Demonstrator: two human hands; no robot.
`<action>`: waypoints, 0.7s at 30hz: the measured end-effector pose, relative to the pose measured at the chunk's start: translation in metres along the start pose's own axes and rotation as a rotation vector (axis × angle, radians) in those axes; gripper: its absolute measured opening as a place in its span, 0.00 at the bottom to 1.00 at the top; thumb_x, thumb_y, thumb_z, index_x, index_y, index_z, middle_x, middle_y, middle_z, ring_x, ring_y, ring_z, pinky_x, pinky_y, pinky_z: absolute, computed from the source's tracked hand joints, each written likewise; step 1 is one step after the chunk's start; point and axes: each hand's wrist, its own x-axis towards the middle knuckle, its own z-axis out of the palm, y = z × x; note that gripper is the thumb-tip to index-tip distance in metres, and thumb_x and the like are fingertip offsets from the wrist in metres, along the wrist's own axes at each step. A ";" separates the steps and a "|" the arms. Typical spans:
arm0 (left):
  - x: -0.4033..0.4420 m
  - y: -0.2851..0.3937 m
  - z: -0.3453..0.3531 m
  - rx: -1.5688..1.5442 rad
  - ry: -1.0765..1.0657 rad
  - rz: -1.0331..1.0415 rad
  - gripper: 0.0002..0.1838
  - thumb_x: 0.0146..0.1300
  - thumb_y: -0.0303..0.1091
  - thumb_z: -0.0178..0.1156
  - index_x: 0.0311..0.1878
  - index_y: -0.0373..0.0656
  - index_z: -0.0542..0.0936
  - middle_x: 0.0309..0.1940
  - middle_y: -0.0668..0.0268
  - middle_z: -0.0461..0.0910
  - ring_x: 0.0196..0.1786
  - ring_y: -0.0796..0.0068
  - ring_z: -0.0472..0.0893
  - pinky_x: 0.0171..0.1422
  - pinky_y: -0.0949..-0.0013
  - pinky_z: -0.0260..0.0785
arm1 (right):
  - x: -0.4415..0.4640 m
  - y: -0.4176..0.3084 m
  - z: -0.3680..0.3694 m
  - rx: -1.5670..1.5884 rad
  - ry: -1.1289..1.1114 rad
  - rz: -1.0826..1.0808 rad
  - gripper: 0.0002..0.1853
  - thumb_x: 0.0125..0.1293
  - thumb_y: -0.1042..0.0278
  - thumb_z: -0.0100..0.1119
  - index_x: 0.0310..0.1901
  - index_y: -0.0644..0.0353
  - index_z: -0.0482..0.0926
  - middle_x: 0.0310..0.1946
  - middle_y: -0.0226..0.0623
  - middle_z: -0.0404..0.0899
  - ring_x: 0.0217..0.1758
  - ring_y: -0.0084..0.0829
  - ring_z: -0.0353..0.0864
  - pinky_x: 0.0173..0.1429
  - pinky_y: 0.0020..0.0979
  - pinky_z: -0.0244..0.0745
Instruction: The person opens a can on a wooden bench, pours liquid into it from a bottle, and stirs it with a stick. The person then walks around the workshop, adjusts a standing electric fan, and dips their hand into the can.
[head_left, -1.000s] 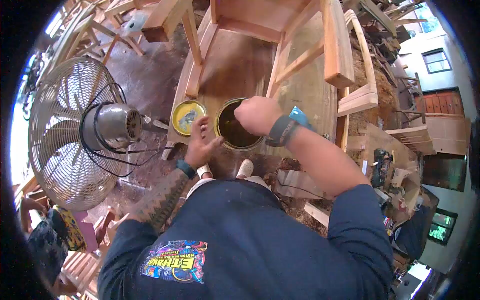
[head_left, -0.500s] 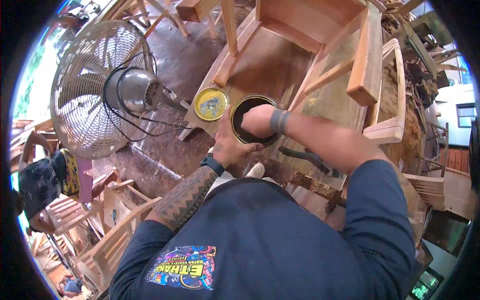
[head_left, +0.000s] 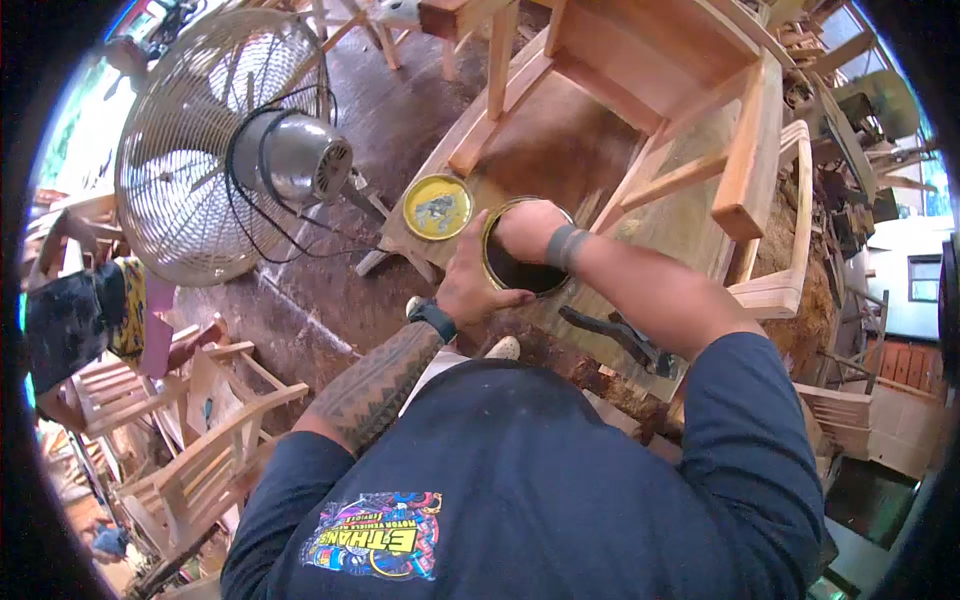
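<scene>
A round metal can (head_left: 487, 262) with a dark inside stands on a wooden board. My left hand (head_left: 468, 282) is closed around its left and near side, thumb stretched along the near rim. My right hand (head_left: 530, 232) reaches into the can's mouth from the right, its fingers curled down. Those fingertips are hidden, so whatever they hold does not show. Beside the can on the left lies a round yellow lid (head_left: 437, 207) smeared with grey.
Left of the board stands a large fan (head_left: 230, 150) with a loose cord. A wooden chair (head_left: 745, 150) rests on the board's far part. Near the can's right side lies a dark tool (head_left: 620, 335). Another person (head_left: 75, 320) is at far left, near slatted wooden chairs (head_left: 200, 440).
My right hand has shifted toward the far rim, so more of the can's dark inside shows on the near side. My left hand stays at the can. The whole view has shifted slightly.
</scene>
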 end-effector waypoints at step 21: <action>0.029 -0.028 -0.035 -0.003 -0.250 0.145 0.74 0.37 0.57 0.87 0.82 0.39 0.51 0.77 0.48 0.64 0.79 0.51 0.64 0.84 0.55 0.57 | 0.008 -0.015 -0.003 -0.232 -0.054 0.078 0.14 0.67 0.63 0.54 0.39 0.50 0.92 0.41 0.39 0.91 0.45 0.41 0.91 0.49 0.43 0.84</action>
